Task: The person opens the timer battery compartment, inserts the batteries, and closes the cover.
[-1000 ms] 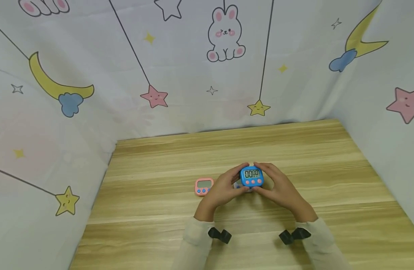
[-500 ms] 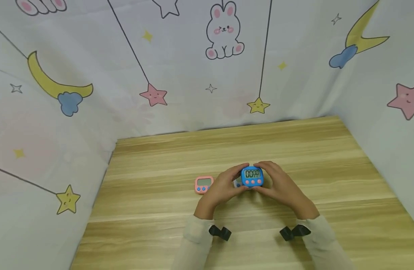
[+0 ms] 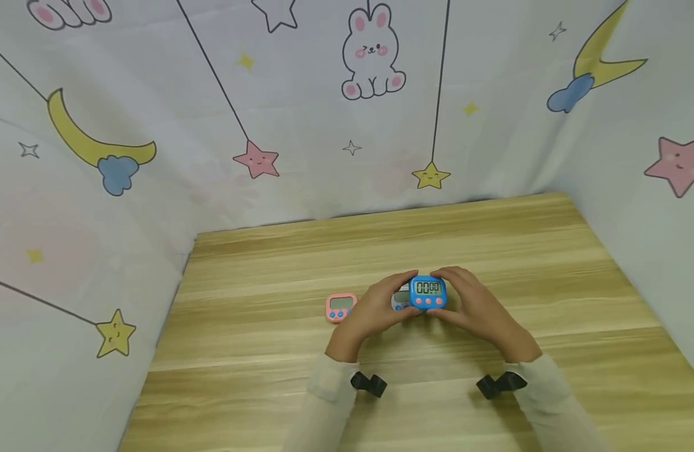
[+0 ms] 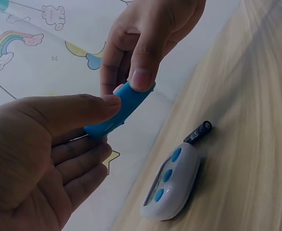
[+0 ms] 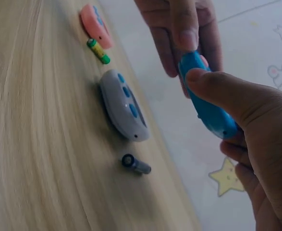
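Both hands hold a blue digital timer (image 3: 428,292) with pink buttons, raised above the table, its display reading 00 00. My left hand (image 3: 376,306) grips its left end with thumb below and fingers above. On the opposite end, my right hand (image 3: 475,309) pinches it the same way. In the left wrist view the timer (image 4: 119,113) is seen edge-on between the two thumbs. Partly hidden behind it in the head view is a white timer (image 3: 400,297) with blue buttons, lying on the table.
A pink timer (image 3: 341,306) lies on the wooden table (image 3: 256,351), left of the hands. In the right wrist view, a green and yellow battery (image 5: 98,51) lies between the pink and white timers. A dark battery (image 5: 136,164) lies beside the white one. Patterned cloth (image 3: 301,100) surrounds the table.
The blue timer has shifted slightly right with both hands, so more of the white timer behind it shows. The head view has tilted a little.
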### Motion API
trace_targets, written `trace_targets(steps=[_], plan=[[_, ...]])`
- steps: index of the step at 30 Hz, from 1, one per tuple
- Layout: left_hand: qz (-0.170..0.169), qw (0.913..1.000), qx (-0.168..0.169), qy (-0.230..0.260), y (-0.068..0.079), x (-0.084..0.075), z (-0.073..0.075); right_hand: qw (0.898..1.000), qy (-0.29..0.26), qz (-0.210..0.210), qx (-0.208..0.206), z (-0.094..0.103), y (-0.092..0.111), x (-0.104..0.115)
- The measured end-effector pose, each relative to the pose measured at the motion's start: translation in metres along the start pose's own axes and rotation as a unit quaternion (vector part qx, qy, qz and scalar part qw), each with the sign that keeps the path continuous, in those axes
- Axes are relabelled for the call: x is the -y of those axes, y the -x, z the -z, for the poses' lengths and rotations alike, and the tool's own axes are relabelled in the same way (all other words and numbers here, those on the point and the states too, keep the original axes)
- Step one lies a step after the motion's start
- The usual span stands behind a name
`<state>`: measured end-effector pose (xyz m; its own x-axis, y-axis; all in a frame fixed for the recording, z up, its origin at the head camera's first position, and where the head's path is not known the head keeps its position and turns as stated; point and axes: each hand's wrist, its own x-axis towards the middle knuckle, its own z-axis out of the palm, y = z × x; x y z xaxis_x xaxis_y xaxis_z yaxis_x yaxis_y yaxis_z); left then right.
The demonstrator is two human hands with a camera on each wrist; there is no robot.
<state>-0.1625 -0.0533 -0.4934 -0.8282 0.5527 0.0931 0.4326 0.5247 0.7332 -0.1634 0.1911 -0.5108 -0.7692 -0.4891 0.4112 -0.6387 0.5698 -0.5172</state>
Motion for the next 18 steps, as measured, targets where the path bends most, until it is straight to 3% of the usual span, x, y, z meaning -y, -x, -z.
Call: trace_targets(steps=[8, 18], plan=[[0.057, 0.9957, 0.039, -0.062, 0.0, 0.004, 0.004, 0.999, 0.018, -0.016, 0.031, 0.006, 0.006, -0.019], [0.091, 0.9861, 0.052, -0.129, 0.0, 0.009, -0.002, 0.995, 0.036, -0.044, 0.076, 0.02, 0.017, -0.051]])
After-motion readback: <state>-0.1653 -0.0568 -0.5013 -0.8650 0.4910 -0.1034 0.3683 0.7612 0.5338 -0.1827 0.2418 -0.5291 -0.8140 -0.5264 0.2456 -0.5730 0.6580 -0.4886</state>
